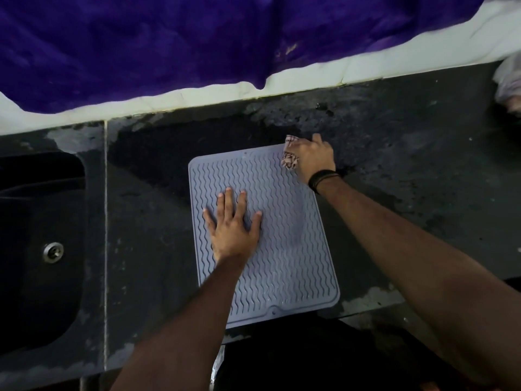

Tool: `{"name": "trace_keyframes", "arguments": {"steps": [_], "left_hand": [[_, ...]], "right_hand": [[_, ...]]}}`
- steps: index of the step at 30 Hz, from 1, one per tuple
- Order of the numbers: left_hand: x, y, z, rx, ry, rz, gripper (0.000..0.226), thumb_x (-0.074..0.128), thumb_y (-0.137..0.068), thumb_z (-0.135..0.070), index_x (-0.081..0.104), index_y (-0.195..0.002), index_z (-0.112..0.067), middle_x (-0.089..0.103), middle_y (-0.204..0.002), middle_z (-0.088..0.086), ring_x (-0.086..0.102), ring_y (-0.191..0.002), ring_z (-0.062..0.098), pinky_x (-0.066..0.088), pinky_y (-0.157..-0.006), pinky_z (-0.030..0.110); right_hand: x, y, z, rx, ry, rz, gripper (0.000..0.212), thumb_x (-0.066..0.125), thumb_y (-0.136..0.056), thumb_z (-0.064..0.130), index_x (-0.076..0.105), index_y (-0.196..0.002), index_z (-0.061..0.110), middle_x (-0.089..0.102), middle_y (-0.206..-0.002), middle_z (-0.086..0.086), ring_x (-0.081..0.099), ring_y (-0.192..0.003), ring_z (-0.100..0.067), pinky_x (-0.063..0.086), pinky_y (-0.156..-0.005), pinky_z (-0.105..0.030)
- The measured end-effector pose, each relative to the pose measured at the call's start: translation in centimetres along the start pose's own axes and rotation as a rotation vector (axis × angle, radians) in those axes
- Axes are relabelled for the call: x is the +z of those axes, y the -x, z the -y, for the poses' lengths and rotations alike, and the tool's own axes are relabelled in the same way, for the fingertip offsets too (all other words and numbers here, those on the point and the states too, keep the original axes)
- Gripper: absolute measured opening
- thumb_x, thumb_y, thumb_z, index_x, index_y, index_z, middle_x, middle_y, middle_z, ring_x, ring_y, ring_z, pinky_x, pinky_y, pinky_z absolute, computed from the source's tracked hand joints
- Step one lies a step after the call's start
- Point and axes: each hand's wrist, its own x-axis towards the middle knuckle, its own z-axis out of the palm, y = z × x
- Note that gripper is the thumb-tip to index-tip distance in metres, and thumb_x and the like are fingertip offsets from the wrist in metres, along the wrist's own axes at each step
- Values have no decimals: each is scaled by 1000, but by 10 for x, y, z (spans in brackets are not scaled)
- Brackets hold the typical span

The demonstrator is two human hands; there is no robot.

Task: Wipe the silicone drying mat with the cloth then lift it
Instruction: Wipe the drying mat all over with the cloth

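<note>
The right hand point(311, 159) grips a bunched cloth point(290, 153) on the far right corner of the grey silicone drying mat point(282, 249). Nearer, the left hand point(232, 224) presses flat, fingers spread, on the mat, which lies on the dark bench point(423, 165).

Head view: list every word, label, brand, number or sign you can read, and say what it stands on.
None can be read.
Silicone drying mat: only wavy ridges, no lettering.
Cloth gripped by the right hand: dark lines, a pattern, not text.
Left hand lies flat on the mat.
Black wristband, countertop, purple fabric, sink drain: no markings visible.
</note>
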Motion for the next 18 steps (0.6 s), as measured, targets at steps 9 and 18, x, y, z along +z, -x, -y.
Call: {"name": "trace_keyframes", "arguments": {"steps": [9, 18], "left_hand": [[-1, -1, -1, -3, 0, -6, 73, 22, -100, -70, 23, -162, -31, 9, -173, -1, -3, -159, 17, -9, -126, 53], [-1, -1, -1, -9, 9, -8, 73, 20, -100, -73, 14, -163, -37, 2, -173, -5, -9, -159, 14, -11, -126, 52]], "right_hand": [[-3, -8, 131, -313, -117, -44, 45, 49, -93, 13, 49, -136, 24, 47, -143, 4, 39, -122, -27, 44, -96, -39], [-6, -18, 45, -209, 122, -8, 44, 56, -89, 17, 54, -132, 22, 55, -135, -3, 40, -122, -30, 39, -95, -44]]}}
